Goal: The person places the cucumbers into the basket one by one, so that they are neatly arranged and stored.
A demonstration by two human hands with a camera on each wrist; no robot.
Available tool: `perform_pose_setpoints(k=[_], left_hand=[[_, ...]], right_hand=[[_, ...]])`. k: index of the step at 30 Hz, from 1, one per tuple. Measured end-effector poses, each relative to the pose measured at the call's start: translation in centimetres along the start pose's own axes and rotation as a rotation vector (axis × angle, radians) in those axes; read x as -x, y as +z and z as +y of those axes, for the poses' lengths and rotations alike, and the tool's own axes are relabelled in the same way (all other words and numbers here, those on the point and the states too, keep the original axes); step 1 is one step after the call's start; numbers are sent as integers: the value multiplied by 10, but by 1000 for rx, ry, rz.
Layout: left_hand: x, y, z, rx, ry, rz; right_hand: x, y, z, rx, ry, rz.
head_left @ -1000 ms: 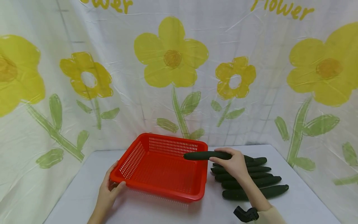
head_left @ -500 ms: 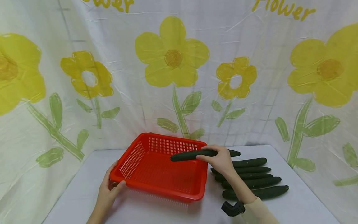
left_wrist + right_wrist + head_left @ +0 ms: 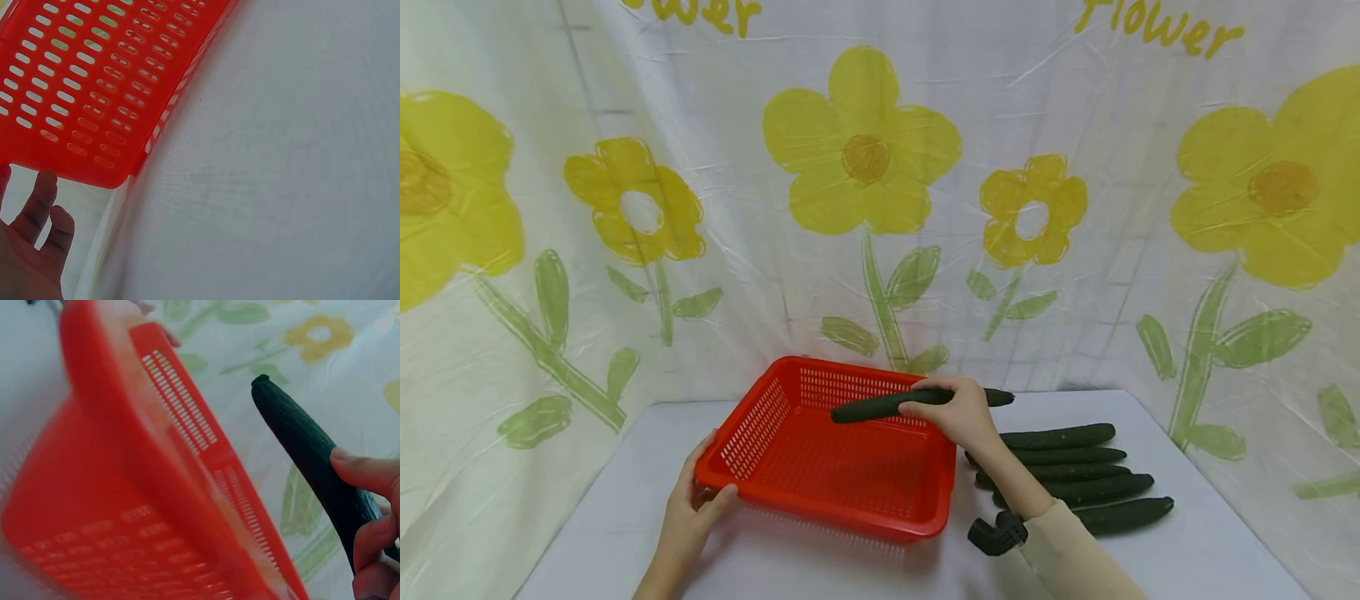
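Note:
My right hand (image 3: 958, 412) holds a dark green cucumber (image 3: 872, 407) by its middle, lengthwise over the back right part of a red plastic basket (image 3: 842, 510). In the right wrist view the thumb and curled fingers grip the cucumber (image 3: 300, 431), whose stem end points up and left. My left hand (image 3: 688, 512) grips the basket's front left corner, thumb on the rim. Its fingers show below the slotted basket wall (image 3: 75, 150) in the left wrist view. Nothing lies on the basket's visible floor.
Several more cucumbers (image 3: 1127, 517) lie side by side on the white table (image 3: 1195, 550) to the right of the basket, partly hidden by my right forearm. A curtain (image 3: 737, 250) with yellow flowers hangs behind the table. A black device (image 3: 997, 535) sits at my right wrist.
My right hand has carried the cucumber leftward from above the pile to over the basket. The left hand and the basket have stayed in place.

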State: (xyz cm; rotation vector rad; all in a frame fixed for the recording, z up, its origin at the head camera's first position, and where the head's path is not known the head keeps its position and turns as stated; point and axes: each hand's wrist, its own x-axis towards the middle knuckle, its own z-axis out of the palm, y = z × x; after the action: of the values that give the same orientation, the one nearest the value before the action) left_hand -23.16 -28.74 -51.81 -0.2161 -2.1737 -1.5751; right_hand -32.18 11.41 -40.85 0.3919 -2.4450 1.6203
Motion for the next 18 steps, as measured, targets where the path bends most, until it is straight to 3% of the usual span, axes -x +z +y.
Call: perform_pose_setpoints(k=[18], left_hand=[[0,0,-1,-11,-2,3]], right_hand=[[-29,23,-19,-19,69,-39]])
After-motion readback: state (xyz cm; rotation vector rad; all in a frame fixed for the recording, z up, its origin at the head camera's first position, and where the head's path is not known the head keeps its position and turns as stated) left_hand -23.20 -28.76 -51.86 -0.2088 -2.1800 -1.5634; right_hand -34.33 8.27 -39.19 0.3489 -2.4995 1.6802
